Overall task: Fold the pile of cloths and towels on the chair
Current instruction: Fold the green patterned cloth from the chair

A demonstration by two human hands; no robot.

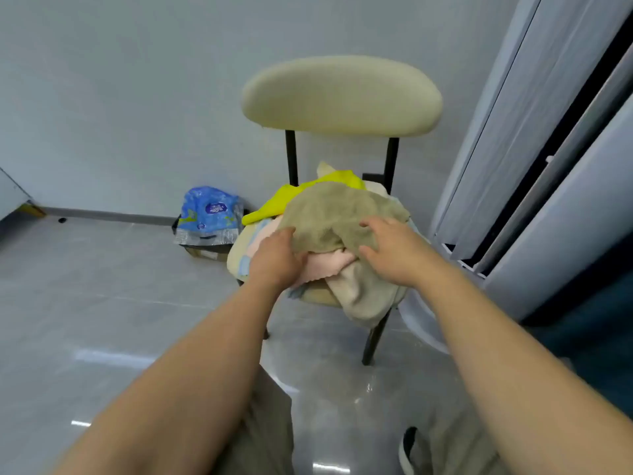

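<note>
On one chair, one pile, two hands

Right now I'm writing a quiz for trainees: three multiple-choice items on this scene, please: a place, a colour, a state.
1. Where is the blue package? A on the seat; B on the floor left of the chair; C in a hand.
2. What colour is the top towel held by the left hand and right hand? A olive-brown; B red; C black.
3. How does the pile lie? A neatly stacked; B crumpled, unfolded; C hung on the backrest.
Key: B, it sits on the tiles by the chair legs; A, the cloth under both hands is olive-brown; B, the cloths lie bunched.
</note>
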